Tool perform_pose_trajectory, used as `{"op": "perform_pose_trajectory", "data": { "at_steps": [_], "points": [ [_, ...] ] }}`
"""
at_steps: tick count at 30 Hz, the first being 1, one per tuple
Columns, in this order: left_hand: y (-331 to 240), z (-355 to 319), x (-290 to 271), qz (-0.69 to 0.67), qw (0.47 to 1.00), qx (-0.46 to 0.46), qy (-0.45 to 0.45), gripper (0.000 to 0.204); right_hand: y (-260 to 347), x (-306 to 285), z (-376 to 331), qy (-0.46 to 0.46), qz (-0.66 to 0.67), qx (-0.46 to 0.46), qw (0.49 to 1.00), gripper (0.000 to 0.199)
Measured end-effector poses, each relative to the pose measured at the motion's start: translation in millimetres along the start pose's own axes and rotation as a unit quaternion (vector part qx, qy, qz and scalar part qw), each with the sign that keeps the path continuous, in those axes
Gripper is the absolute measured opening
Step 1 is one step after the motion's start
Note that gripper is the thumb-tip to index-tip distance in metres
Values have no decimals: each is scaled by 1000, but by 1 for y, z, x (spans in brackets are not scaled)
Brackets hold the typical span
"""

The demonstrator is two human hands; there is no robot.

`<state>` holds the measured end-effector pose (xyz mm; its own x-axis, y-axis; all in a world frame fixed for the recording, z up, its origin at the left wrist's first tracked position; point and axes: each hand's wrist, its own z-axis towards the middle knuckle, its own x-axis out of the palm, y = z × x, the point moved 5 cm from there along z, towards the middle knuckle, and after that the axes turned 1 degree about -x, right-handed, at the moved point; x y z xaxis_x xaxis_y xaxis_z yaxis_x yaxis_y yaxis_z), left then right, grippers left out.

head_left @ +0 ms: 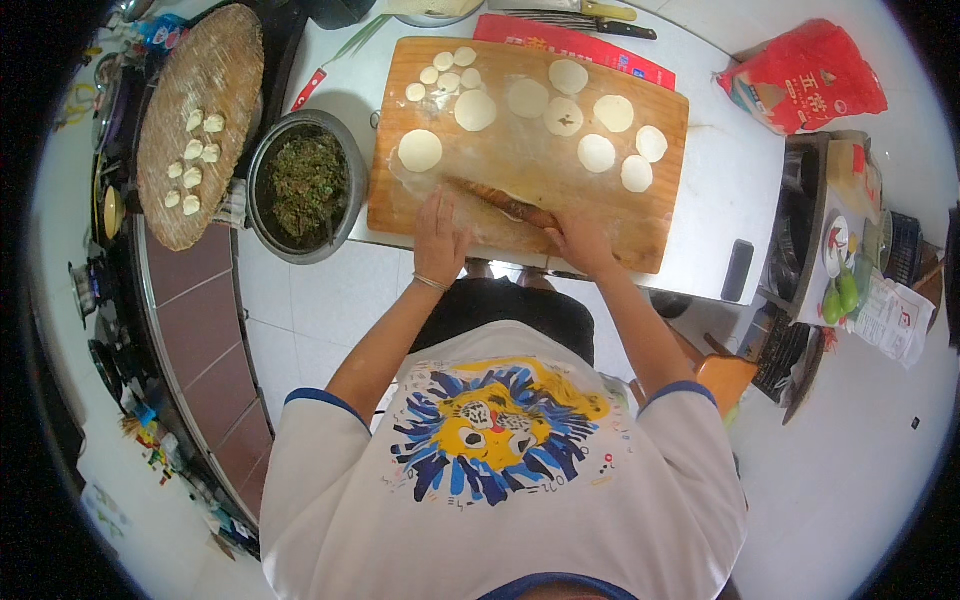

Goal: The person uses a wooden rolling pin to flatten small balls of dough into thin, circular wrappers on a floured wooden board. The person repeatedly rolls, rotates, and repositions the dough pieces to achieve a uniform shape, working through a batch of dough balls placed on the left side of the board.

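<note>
Left hand (438, 240): flat, palm down, fingers together, pressed on the left end of the rolling pin (508, 205); a thin bangle at the wrist.
Right hand (580, 243): flat over the pin's right end, hiding it.
Rolling pin: brown wood, low centre of the board (660, 130). Long axis runs from upper left to lower right, slightly tilted. Only the middle stretch shows between the hands; whether dough lies under it cannot be told.
Board: pale wood, floured, centre top of frame, on a white table (730, 190).
Wrappers (596, 153): flat round discs spread over the board's upper right half and left side.
Dough pieces (445, 75): smaller thick rounds, clustered at the board's upper left.
Bowl (262, 215): dark, left of the board, filled with chopped green filling (305, 185).
Tray (225, 70): round, woven, upper left of frame, carrying a column of folded dumplings (195, 160).
Bag (800, 78): red, upper right.
Knives (590, 18): top edge, partly cut off.
Phone (738, 270): dark, at the table's lower right edge.
</note>
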<state>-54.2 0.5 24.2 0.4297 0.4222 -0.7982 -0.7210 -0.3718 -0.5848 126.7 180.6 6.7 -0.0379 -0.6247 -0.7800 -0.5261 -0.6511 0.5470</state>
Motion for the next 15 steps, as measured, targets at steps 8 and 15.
{"op": "perform_pose_trajectory", "data": {
  "at_steps": [8,15],
  "points": [
    [-31,27,53,-171,967,-181,50,46,-20,-13,-26,110,448,207,862,33],
    [-34,41,120,-542,808,-199,115,54,-29,-25,-45,170,634,239,715,30]
  ]
}}
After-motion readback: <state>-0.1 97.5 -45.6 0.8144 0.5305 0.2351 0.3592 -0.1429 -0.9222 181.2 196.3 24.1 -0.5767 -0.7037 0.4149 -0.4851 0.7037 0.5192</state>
